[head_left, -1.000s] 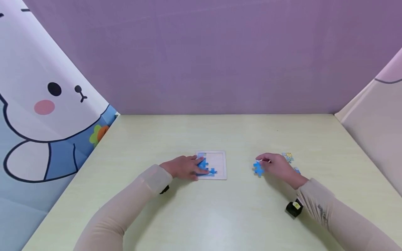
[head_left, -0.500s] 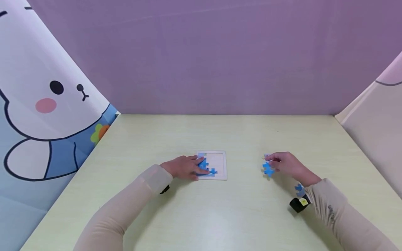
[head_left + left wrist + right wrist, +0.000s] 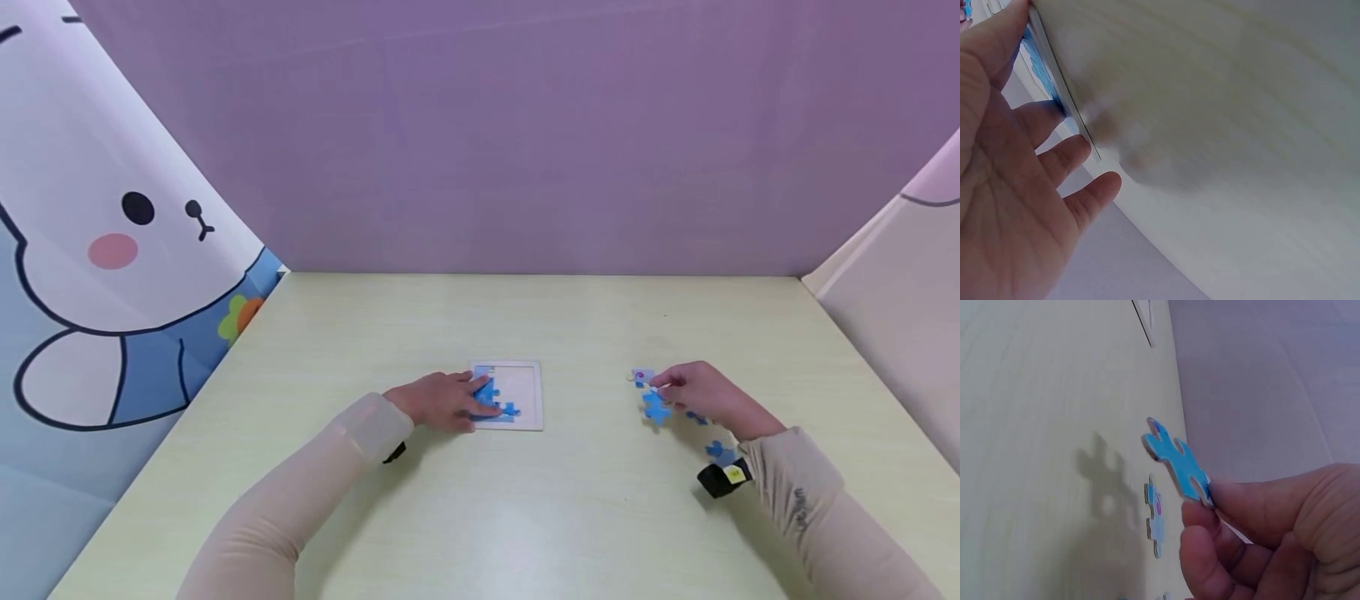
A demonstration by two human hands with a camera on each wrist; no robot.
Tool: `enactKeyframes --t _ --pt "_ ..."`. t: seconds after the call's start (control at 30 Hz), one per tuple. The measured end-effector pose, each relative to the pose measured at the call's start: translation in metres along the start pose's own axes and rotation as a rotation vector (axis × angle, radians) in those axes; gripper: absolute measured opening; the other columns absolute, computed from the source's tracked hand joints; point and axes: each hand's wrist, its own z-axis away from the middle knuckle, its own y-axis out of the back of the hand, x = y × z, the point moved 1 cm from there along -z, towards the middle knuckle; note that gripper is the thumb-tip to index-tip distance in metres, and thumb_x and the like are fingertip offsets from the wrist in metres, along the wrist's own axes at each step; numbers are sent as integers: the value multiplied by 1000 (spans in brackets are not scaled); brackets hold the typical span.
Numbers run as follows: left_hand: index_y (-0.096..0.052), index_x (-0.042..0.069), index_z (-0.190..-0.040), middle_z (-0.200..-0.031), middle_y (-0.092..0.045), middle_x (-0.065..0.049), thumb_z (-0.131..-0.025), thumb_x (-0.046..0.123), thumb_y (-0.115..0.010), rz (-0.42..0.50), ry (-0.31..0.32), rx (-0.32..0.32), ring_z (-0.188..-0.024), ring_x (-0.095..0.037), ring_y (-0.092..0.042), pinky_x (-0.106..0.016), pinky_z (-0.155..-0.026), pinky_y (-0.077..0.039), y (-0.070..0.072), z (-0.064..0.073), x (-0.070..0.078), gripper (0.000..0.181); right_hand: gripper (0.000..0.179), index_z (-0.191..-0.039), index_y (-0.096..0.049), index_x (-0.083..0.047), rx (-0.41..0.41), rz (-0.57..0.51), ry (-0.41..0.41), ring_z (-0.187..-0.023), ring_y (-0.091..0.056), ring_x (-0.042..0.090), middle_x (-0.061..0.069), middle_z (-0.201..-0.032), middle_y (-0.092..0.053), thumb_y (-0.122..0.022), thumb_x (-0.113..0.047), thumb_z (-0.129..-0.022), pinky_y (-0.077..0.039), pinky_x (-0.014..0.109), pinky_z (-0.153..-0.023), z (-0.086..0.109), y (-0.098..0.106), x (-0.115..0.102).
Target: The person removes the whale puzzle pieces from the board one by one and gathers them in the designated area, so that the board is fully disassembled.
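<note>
My left hand [image 3: 437, 402] rests with spread fingers on the left side of a white square puzzle tray [image 3: 539, 396]. Blue jigsaw pieces [image 3: 510, 410] fill the tray's left side and part of its bottom, some hidden by that hand. To the right, my right hand [image 3: 701, 392] pinches a blue jigsaw piece [image 3: 1179, 465] between thumb and fingertips, raised over the table and casting a shadow. On the table just beyond it lies a loose piece with a pink swirl [image 3: 641, 377]. In the left wrist view, fingers touch the tray's edge [image 3: 1060, 84].
More loose jigsaw pieces [image 3: 720, 452] lie under and beside my right wrist, partly covered by the hand and sleeve. The pale wooden table [image 3: 525, 517] ends at a purple backdrop [image 3: 525, 142]. A cartoon-printed sheet [image 3: 142, 275] borders the left side.
My right hand has moved right, away from the tray, with the blue jigsaw piece still pinched. The swirl piece and others have come into sight. My left hand stays on the tray.
</note>
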Motion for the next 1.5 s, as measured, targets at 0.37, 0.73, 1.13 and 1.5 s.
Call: enactKeyframes --t 0.37,0.73,1.13,1.5 --pt "-49 32 -141 -156 -24 -12 -97 30 -57 8 -1 5 -142 -35 -23 -43 -107 -33 -3 -1 -2 45 28 -116 -58 14 -54 -6 15 -63 -48 19 2 -68 -51 -51 -2 -95 -43 35 -63 3 8 4" --pt "-48 33 -141 -157 -23 -11 -97 31 -56 5 2 0 -142 -35 -22 -44 -108 -32 -5 -3 -3 45 25 -114 -60 12 -63 20 6 -62 -48 18 2 -70 -55 -50 -1 -95 -42 34 -59 -3 1 9" --pt "-46 36 -142 -157 -22 -9 -98 33 -54 -21 14 -19 -143 -33 -21 -45 -108 -31 -3 -3 -2 45 24 -111 -61 12 -59 37 14 -67 -51 18 2 -75 -60 -51 0 -94 -43 34 -63 -4 -2 9" --pt "-46 36 -142 -157 -23 -9 -98 33 -55 -34 17 -27 -143 -33 -22 -44 -108 -32 -1 -4 -2 46 24 -111 -62 11 -60 37 24 -60 -46 17 2 -64 -51 -51 -2 -94 -39 33 -59 -5 -4 11"
